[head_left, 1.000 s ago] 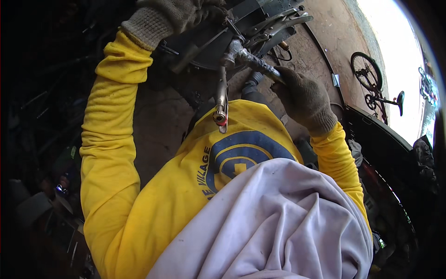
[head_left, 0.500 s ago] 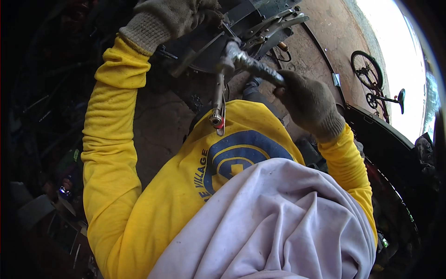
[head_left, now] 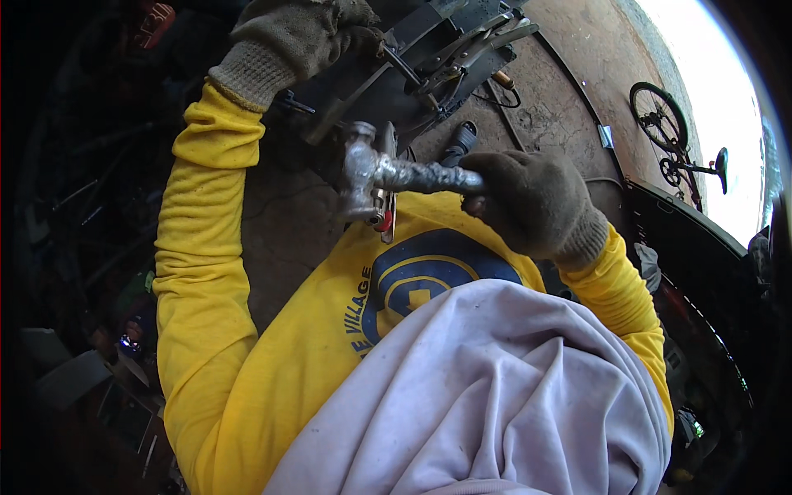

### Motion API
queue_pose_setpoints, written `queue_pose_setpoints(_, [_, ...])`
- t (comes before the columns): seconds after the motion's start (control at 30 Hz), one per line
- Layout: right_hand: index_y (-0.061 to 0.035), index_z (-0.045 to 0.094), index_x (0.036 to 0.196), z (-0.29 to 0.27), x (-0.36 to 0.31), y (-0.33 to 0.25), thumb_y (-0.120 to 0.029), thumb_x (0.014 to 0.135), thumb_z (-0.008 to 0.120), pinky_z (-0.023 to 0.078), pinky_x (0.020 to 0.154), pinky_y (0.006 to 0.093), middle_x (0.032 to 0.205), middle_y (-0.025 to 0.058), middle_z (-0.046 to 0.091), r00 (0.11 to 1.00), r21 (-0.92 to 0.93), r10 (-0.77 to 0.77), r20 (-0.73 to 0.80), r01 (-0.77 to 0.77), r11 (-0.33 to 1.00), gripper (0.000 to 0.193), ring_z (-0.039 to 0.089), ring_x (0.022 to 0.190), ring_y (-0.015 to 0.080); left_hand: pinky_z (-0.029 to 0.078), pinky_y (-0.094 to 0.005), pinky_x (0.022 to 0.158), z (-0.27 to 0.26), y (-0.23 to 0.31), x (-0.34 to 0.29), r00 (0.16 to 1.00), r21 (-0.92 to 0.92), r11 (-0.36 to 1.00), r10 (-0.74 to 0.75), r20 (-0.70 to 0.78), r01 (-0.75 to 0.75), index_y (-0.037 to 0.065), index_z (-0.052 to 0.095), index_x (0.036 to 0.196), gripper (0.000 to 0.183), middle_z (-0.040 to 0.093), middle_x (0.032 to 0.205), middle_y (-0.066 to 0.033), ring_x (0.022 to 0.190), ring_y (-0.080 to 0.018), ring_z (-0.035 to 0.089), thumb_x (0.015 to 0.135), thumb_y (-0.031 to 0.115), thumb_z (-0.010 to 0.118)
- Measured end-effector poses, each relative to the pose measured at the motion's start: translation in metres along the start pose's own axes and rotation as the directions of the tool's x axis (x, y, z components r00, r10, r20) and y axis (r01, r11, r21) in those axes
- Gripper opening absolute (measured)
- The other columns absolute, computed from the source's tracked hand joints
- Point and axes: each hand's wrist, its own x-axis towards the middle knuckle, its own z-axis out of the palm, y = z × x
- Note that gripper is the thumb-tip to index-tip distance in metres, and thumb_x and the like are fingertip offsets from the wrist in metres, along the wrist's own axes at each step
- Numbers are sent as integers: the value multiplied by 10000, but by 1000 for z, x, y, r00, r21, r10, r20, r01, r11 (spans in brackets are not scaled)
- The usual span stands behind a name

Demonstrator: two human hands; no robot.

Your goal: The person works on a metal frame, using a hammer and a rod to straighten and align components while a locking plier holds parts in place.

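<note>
Main risk: the right gloved hand (head_left: 536, 202) is gripping a hammer (head_left: 396, 175) whose handle is looking lumpy and rough, so the glove could be slipping or the head twisting if the grip loosens. Second risk: the hammer head is overlapping the locking pliers' handles (head_left: 385, 219) in this view, contact unclear; a low or crooked stroke could be catching them and knocking their hold loose. Third: the left gloved hand (head_left: 301, 49) is sitting right by a thin metal bar (head_left: 402, 66), so a missed blow there could be landing on its fingers; bulky glove knit might also be hiding a poor pinch. Finger check: right fingers are wrapping around the handle's end, clamped; left fingers look to be pinching the bar's upper end, tips partly hidden. Hammer position: handle is running leftward out of the right fist, head is hanging well clear of those fingers, below the left hand and apart from it, in front of the yellow shirt's (head_left: 289, 305) upper edge.
</note>
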Motion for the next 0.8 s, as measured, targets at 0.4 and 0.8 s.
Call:
queue_pose_setpoints(0.4, [-24,670,1195,96,-53,60,-285,1011,639,495,565,298,752,47,635,738,790,628,-248,-221,572,321,605,605,132,491,-393,1037,-2,-11,-4,994,25,994,102,46,-103,221,784,1023,194,724,1137,23,1173,-228,637,880,331,714])
queue_pose_setpoints(0.8, [-55,641,1299,104,0,125,-360,955,651,561,706,374,937,145,722,547,613,708,-446,-391,687,460,707,764,228,512,-394,1042,-10,-7,8,973,-31,989,148,178,-145,208,784,1003,131,738,1100,24,1152,-226,653,883,249,748])
